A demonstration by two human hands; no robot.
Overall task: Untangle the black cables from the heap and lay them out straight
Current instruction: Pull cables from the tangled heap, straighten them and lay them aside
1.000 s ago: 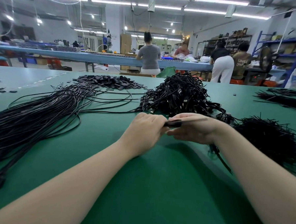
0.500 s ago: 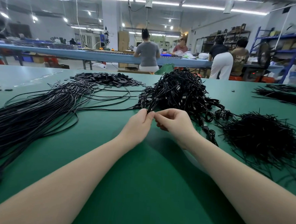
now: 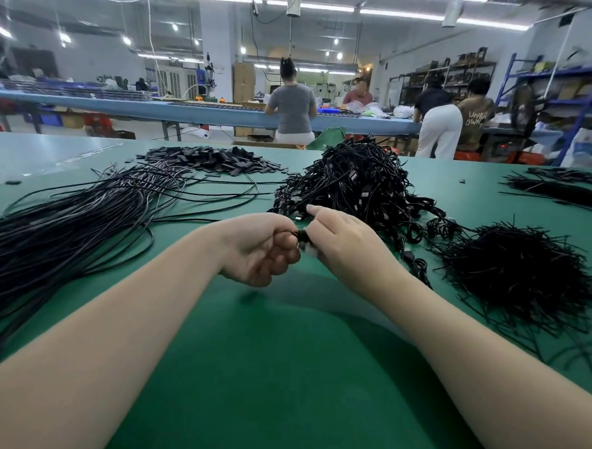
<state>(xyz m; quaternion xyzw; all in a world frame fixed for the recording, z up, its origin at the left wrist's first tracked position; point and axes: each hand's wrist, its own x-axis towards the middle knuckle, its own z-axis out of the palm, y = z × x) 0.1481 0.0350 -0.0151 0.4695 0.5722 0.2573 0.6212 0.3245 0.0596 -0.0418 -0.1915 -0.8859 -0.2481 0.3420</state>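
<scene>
Both hands met just in front of the tangled heap (image 3: 354, 189) of black cables, mid-table. Left hand (image 3: 259, 248) had fingers curled round a small black cable end (image 3: 302, 236), palm turned up toward the camera; right hand (image 3: 342, 233) pinched the same piece from the other side with forefinger stuck out straight – looked like a two-handed hold to work one cable free, likely so one hand anchors while the other pulls. What exactly sat between the fingers was partly blurred, maybe a plug or a small coil, could not tell. The cable's run back to the heap was hidden behind the right hand. On the left the straightened cables (image 3: 64, 232) lay in a long fanned bundle on the green table (image 3: 279, 378) – probably placed there so done ones stay apart from the heap. To the right sat a bristly pile of short black ties (image 3: 518, 270), near the right forearm, probably discards taken off bundles. Behind the bundle lay a flat spread of small black tabs (image 3: 215, 160). Task judged partly done, the heap was still big. Risk: tugging hard could tighten knots or drag the heap forward
</scene>
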